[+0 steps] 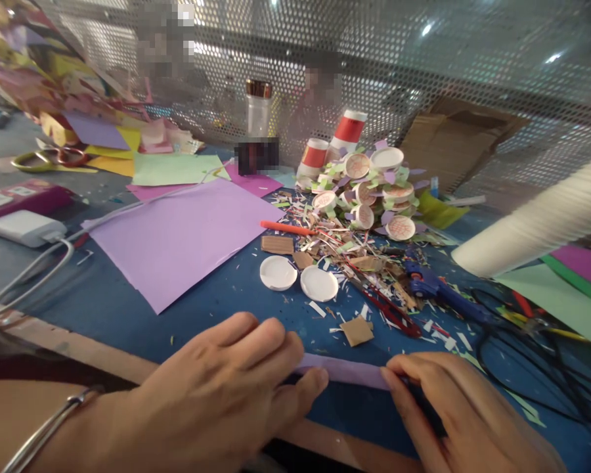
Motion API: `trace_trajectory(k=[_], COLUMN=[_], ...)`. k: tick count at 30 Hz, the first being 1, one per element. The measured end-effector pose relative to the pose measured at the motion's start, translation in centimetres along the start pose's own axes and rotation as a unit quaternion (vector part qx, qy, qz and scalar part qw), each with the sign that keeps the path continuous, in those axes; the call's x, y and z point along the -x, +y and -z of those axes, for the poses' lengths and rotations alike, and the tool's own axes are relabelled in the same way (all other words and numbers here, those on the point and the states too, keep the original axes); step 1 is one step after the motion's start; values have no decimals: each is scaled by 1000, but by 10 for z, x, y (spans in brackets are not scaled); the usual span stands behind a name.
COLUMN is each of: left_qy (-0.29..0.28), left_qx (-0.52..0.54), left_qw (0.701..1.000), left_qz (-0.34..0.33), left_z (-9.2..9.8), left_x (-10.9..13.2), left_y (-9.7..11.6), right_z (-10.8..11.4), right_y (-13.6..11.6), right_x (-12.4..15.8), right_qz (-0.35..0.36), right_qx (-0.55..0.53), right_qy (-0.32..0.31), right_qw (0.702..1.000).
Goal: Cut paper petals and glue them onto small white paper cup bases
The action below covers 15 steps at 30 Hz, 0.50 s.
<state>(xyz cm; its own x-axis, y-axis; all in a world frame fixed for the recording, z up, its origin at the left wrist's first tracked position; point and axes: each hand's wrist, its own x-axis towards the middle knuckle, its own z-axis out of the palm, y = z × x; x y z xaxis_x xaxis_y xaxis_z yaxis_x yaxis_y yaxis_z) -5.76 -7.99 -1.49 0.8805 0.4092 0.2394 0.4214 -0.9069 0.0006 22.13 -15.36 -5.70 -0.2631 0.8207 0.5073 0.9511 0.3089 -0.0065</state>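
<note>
Purple paper strip (pixel 347 372) points left to right, low by the near edge of the blue table (pixel 231 282); the left hand (pixel 217 387) curls closed on its left part, and the right hand (pixel 473 407) pinches its right end. Behind stands a metal wall (pixel 398 66) full of holes. Two white lids (pixel 278 272) lie flat.

Blue tabletop (pixel 231 289), lilac sheet (pixel 182 240), paper scraps (pixel 345 247)

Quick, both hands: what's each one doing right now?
Left hand: closed, holding the purple strip.
Right hand: closed, pinching the same strip between thumb and finger.
</note>
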Motion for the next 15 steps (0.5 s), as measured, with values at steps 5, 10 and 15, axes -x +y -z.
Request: trace_trajectory(k=[5, 10, 15], left_qy=[-12, 6, 49], left_qx=[40, 27, 7], left_qw=[999, 1000, 999], left_qz=[-9, 11, 21], left_z=[-9, -18, -24], left_x=[-1, 5, 24], left_y=[11, 12, 7], right_z=[0, 0, 1], right_y=[3, 5, 5], right_x=[-3, -6, -7], right_qz=[8, 4, 3], right_qx=[-32, -60, -69], right_qy=[-17, -25, -19], right_qw=[999, 998, 997])
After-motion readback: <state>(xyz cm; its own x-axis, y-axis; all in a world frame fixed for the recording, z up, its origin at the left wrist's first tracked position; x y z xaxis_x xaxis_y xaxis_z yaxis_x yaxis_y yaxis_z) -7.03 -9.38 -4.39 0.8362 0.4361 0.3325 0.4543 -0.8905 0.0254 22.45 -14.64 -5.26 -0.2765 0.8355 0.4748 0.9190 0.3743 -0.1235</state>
